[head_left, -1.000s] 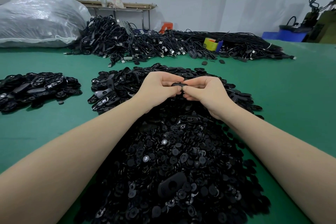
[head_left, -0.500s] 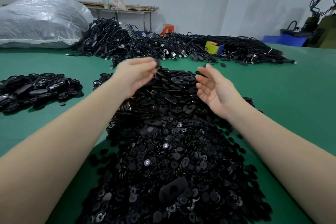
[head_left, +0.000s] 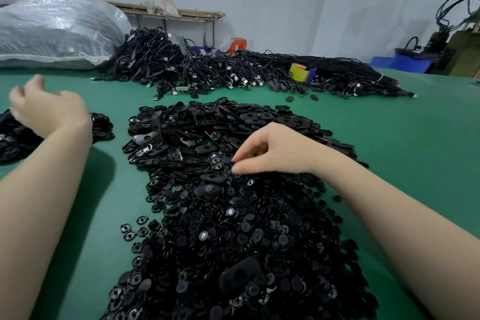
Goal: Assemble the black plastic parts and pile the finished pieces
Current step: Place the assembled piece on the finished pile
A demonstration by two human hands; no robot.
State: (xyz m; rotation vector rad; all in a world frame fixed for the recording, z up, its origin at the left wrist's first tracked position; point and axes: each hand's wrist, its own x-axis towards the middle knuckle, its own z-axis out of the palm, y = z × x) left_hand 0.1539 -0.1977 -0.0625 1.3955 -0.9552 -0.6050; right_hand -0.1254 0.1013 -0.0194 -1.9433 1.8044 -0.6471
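A big heap of loose black parts covers the middle of the green table [head_left: 405, 153]. Oval shells [head_left: 249, 117] lie at its far end and small round discs [head_left: 233, 241] at the near end. A smaller pile of black pieces [head_left: 102, 126] sits at the left. My left hand [head_left: 49, 109] hovers over that pile, blurred, fingers loosely spread, with nothing seen in it. My right hand [head_left: 272, 153] rests on the middle of the heap. Its fingers curl down and the thumb and fingertips meet among the parts. Whether they pinch a piece is hidden.
A long heap of black cables [head_left: 207, 70] runs across the far side of the table, with a yellow tape roll [head_left: 298, 71] on it. A large clear plastic sack [head_left: 54, 31] stands at the far left. Blue crates [head_left: 400, 62] and a machine stand at the far right.
My hands were together on one black piece, then parted. The left hand swung out to the left pile. The right hand dropped onto the central heap.
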